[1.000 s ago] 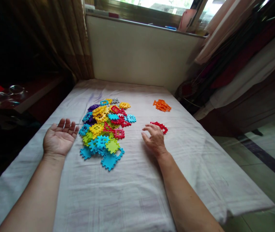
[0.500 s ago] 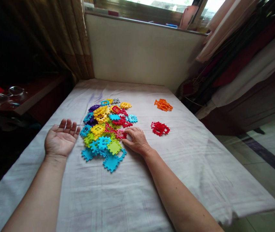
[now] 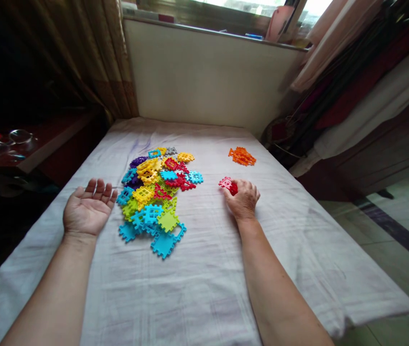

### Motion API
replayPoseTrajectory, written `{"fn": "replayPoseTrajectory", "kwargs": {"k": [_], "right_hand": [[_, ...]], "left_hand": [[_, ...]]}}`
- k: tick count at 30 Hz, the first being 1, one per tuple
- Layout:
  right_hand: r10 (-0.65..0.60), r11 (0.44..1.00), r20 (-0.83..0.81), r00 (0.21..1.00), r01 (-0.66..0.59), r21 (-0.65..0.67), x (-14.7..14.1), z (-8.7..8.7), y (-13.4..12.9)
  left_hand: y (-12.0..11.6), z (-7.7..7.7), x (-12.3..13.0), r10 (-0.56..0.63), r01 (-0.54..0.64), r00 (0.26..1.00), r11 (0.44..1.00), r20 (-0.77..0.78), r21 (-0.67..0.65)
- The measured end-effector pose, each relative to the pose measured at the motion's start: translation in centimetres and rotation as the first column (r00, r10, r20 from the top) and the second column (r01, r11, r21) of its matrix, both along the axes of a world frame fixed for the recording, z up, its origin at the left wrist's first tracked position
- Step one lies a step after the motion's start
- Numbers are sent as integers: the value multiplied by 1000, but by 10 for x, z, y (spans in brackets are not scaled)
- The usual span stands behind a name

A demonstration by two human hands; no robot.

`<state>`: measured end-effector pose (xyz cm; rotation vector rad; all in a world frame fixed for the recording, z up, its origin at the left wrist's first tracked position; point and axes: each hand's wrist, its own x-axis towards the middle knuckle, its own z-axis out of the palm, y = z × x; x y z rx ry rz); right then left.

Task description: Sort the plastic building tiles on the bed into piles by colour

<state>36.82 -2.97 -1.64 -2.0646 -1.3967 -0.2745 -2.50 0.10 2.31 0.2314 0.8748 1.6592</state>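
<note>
My right hand (image 3: 242, 197) holds a pinkish-red toothed piece (image 3: 225, 182) by its edge over the small red pile (image 3: 233, 189), which the hand partly covers. Palm up, my left hand (image 3: 88, 207) rests on the cloth with its fingers apart and nothing in it. Just right of it lies a large mixed heap of flat interlocking plastic pieces: yellow (image 3: 143, 196), light blue (image 3: 163, 243), green (image 3: 168, 220), red (image 3: 180, 181), purple and grey. An orange pile (image 3: 242, 156) sits farther back on the right.
A pale cloth (image 3: 175, 298) covers the table. Glasses (image 3: 20, 136) lie on a dark side surface (image 3: 46, 139) at the left. A low wall and window ledge stand behind, a curtain at the back left, and hanging clothes (image 3: 363, 110) at the right.
My right hand has moved right from the mixed heap to the small red pile, carrying the pinkish-red piece. My left hand has stayed palm up beside the heap.
</note>
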Motion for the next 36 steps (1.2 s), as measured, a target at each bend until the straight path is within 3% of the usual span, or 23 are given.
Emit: {"fn": "replayPoseTrajectory", "kwargs": {"k": [8, 12, 16, 20, 25, 30, 36], "right_hand": [[17, 999, 10, 1000, -17, 33, -4, -2, -2], [199, 979, 0, 980, -199, 50, -23, 4, -3], [443, 896, -9, 896, -444, -34, -59, 10, 3], [557, 823, -1, 830, -552, -133, -88, 14, 16], [568, 809, -13, 823, -560, -179, -100, 7, 25], [502, 850, -71, 862, -507, -139, -95, 0, 21], [504, 858, -127, 855, -511, -38, -86, 0, 19]], "left_hand": [[0, 0, 0, -12, 12, 1000, 1000, -5, 0], [1, -3, -3, -27, 28, 999, 1000, -39, 9], [2, -7, -5, -33, 34, 998, 999, -52, 28], [2, -6, -5, -24, 24, 999, 1000, -30, 11], [2, -3, -3, -16, 16, 1000, 1000, -23, -5], [3, -3, -3, -19, 18, 1000, 1000, -18, -11], [3, -3, -3, -15, 15, 1000, 1000, -16, -22]]}}
